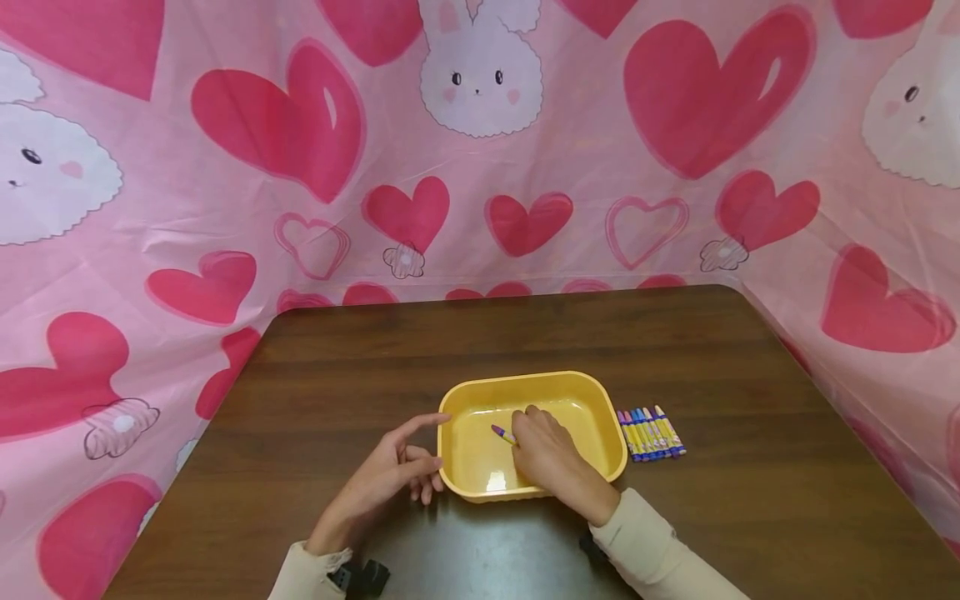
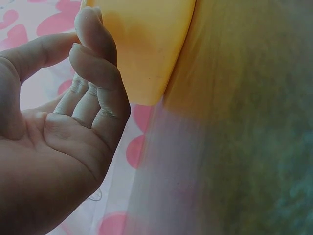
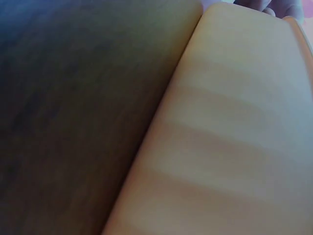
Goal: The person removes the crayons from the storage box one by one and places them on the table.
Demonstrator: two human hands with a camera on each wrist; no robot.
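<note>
One crayon (image 1: 502, 433) is pinched in the grip of the right hand (image 1: 551, 458), low inside the yellow tray (image 1: 592, 383) on the counter (image 1: 375, 342). Its long axis runs left to right across the tray floor, purple tip pointing left toward the left hand (image 1: 390, 479), which rests with loosely curled fingers touching the tray's left wall and holds nothing. To do this well, I judge the crayon should be lowered flat before release, while the remaining crayons (image 1: 650, 433) lie in a row just right of the tray.
</note>
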